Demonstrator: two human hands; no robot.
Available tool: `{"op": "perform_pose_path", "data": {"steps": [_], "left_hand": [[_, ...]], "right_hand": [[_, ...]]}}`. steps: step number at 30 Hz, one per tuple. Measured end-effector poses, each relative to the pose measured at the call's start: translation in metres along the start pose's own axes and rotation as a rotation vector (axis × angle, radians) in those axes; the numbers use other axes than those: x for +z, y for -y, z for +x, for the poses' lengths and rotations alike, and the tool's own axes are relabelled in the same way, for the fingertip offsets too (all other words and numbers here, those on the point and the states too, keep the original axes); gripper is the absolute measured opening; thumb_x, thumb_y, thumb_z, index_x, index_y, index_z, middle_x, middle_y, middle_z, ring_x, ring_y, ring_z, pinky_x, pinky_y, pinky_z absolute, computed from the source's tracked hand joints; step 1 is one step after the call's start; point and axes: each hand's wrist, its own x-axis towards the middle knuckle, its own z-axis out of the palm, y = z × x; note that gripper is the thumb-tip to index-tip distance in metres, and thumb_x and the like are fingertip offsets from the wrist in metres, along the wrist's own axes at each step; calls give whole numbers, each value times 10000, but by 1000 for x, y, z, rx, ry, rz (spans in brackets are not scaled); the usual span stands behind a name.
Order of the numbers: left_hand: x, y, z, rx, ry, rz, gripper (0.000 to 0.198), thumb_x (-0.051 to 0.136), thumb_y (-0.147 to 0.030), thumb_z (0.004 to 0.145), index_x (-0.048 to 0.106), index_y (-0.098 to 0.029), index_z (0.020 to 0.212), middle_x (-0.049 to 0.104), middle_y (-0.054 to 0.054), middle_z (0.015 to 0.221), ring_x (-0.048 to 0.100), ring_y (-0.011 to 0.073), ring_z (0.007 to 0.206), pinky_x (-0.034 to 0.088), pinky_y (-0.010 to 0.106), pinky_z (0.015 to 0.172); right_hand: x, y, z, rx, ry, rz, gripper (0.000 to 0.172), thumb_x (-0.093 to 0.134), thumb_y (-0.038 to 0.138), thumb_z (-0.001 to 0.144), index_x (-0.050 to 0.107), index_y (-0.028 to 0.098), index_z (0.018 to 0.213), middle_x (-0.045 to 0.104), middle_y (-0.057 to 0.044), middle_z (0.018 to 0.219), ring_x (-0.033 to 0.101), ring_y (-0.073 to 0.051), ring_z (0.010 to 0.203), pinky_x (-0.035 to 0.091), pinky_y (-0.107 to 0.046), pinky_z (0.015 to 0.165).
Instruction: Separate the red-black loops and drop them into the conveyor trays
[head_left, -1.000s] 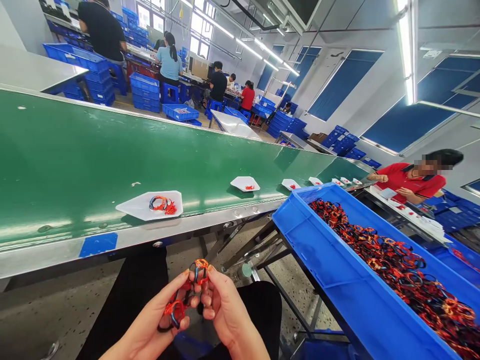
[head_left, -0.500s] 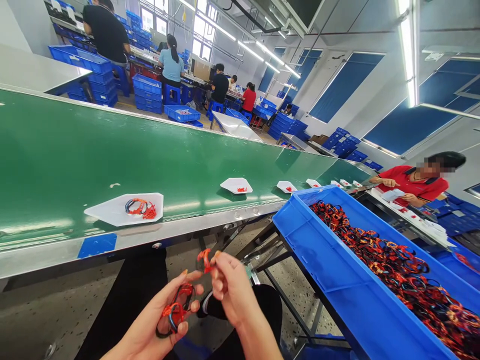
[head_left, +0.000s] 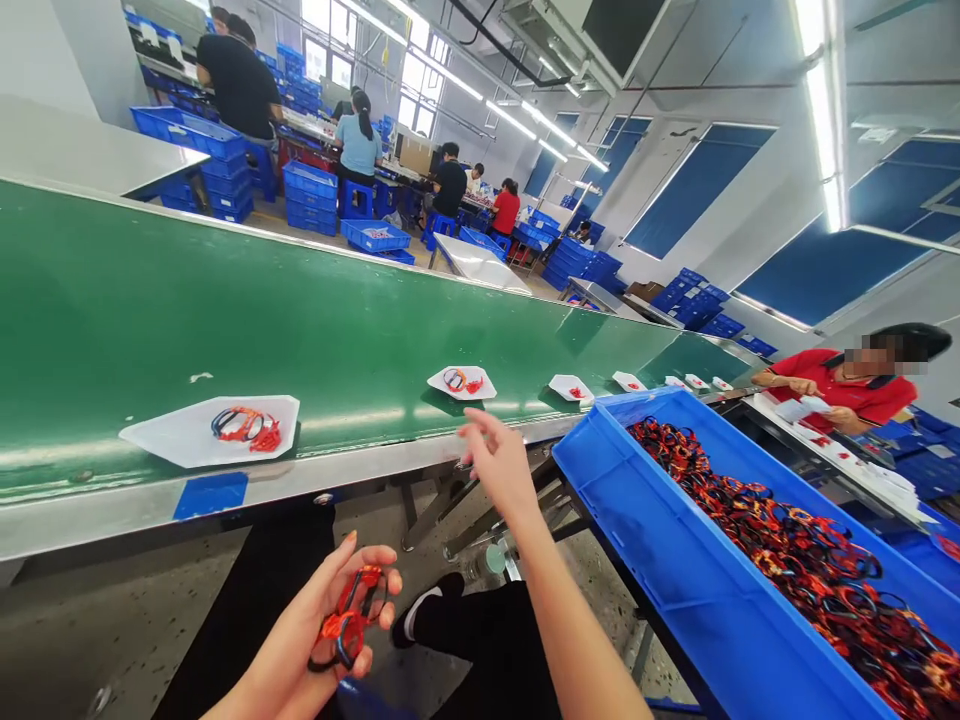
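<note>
My left hand (head_left: 330,625) is low in front of my lap, closed on a small bunch of red, orange and black looped cords (head_left: 346,625). My right hand (head_left: 499,462) is stretched out over the near edge of the green conveyor belt (head_left: 225,310), fingers spread and empty, just short of a white tray (head_left: 463,383) that holds one looped cord with small red pieces. Another white tray (head_left: 202,432) with a cord lies further left on the belt. A long blue bin (head_left: 645,530) full of the same cords stands at my right.
Several more white trays (head_left: 571,388) trail along the belt to the right. A person in a red shirt (head_left: 847,390) works at the belt's far end. Other people sit among stacked blue crates (head_left: 309,190) behind the belt. My legs and the floor are below.
My right hand left the bunch in my left hand, carried one cord up to the belt and now is open beside a tray holding a cord. The trays have slid left.
</note>
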Motion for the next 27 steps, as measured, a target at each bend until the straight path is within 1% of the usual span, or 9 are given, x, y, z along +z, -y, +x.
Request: {"op": "perform_pose_path", "data": {"steps": [2,4,7,11,13,16,21,24,27], "left_hand": [[-2,3,2,31,22,35,413,494,-548,782,611,-210,989,582,31,813,501,146,656,367,224,384],[-2,6,3,64,1,76,447,469,-566,787,603,-215,1029,589,31,820,507,152,664,406,243,412],[3,10,2,110,-78,148,478,462,-578,785,601,-212,1059,591,12,785,483,126,582,429,249,436],[11,15,-1,139,-103,216,490,485,-583,768,606,-205,1055,598,1,722,467,116,497,422,255,415],[13,17,-2,145,-82,241,488,487,-582,767,615,-196,1037,585,1,671,479,131,511,416,254,404],[11,19,-2,103,-26,276,506,453,-593,779,624,-180,1016,558,7,594,487,152,549,408,247,405],[4,19,-1,58,39,246,461,490,-545,787,607,-201,1070,568,10,635,503,158,610,393,235,417],[3,20,-1,63,11,221,433,577,-490,752,613,-191,1062,583,16,674,489,141,582,372,224,402],[4,22,-1,54,-37,209,432,599,-482,736,627,-180,1043,571,16,655,473,131,561,335,209,375]], "right_hand": [[12,1,-45,5,121,2,269,494,269,835,635,209,1056,656,-3,766,530,-91,505,410,-192,461],[22,3,-85,9,254,-31,211,539,244,822,669,232,987,629,11,733,512,-93,536,407,-196,501],[33,4,-120,-7,340,-126,217,598,217,792,677,265,988,582,21,713,488,-103,552,407,-215,550],[36,-2,-129,-104,335,-243,346,563,181,807,632,322,1115,598,1,852,518,-117,615,411,-224,587],[36,-7,-128,-126,305,-263,345,528,174,829,638,340,1111,601,-7,904,549,-122,659,414,-221,599],[35,-15,-128,-97,224,-234,322,470,178,874,669,342,1066,592,-10,862,567,-116,654,420,-217,598],[34,-25,-133,-117,104,-145,307,485,160,869,681,300,1059,594,-36,872,584,-132,713,440,-223,610],[34,-30,-136,-127,79,-107,320,482,151,868,673,305,1074,581,-42,878,585,-132,703,449,-230,601],[36,-33,-137,-124,48,-61,313,478,167,874,675,316,1067,559,-44,863,584,-139,701,459,-235,583]]}}
